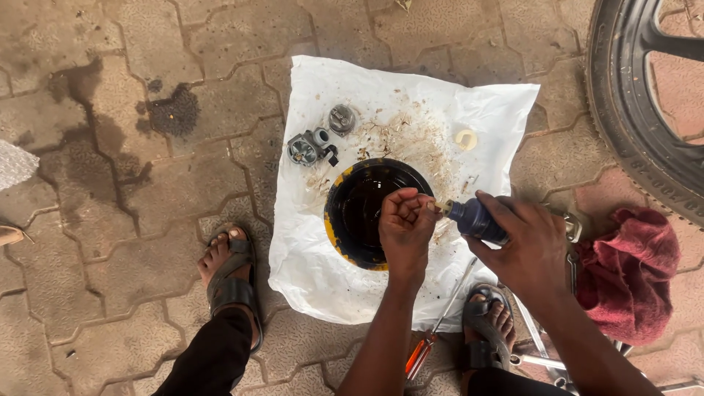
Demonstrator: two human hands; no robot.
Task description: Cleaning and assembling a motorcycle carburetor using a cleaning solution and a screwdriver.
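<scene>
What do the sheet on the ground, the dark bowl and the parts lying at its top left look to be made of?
Sheet: thin white plastic, judging by its crinkles and sheen. Bowl: possibly plastic or painted metal, black with yellow patches on the rim, glossy dark liquid inside. Parts: grey cast metal, dull finish.

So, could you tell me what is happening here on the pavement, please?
A person crouches over a white sheet on the paving. The left hand pinches a small part above a round bowl of dark liquid, while the right hand grips a dark blue bottle aimed at it. Metal engine parts lie on the sheet; a screwdriver lies nearby.
</scene>
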